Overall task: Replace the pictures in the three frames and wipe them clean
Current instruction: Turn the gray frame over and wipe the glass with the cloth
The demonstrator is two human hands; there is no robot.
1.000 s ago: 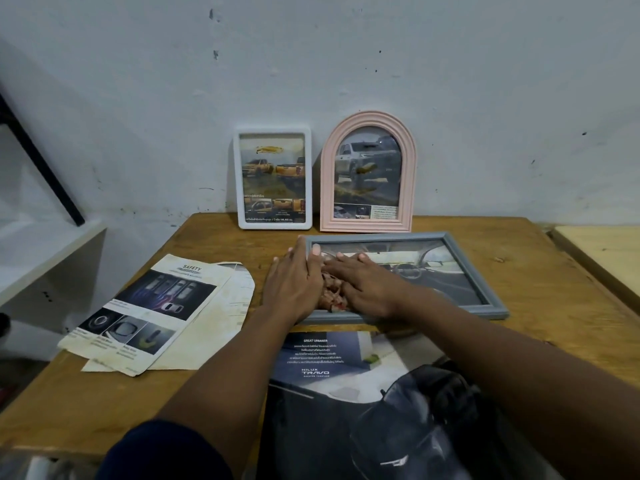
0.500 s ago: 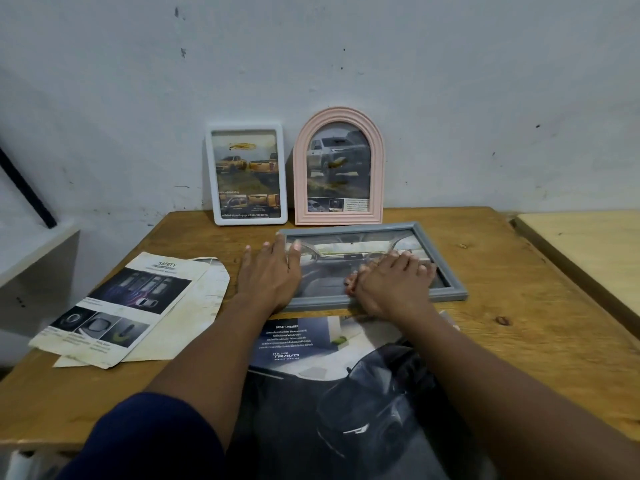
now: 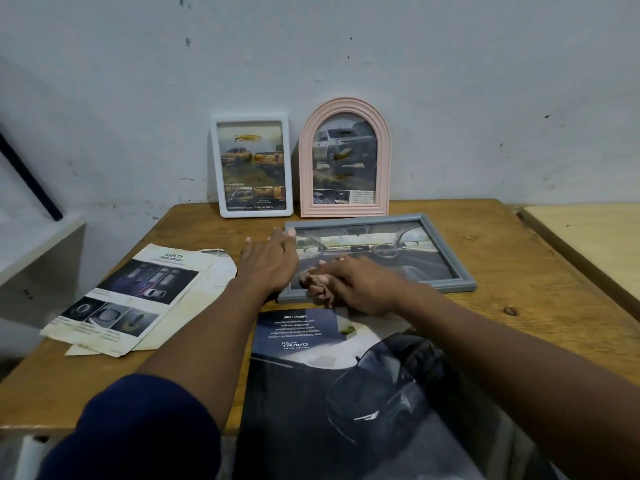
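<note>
Wiping grey frame (image 3: 356,220) flat mid-table: left grip (image 3: 268,263) flat, pinning its left rail; right grip (image 3: 353,289) curled round cloth wad (image 3: 313,279). Glass looks fragile, slick; hold by rails.

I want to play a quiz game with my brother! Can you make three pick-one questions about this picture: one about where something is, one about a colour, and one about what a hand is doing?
1. Where is the grey frame?
A. leaning on the wall
B. flat on the table
C. on the floor

2. What colour is the arched frame?
A. green
B. black
C. pink

3. What is the right hand doing?
A. holding a pinkish wad on the grey frame's glass
B. lifting a leaflet
C. pointing at the wall

Answers:
1 B, the grey frame lies face up on the wooden top.
2 C, its ribbed rim is pale pink.
3 A, the fingers curl round the wad, low on the glass.
</note>
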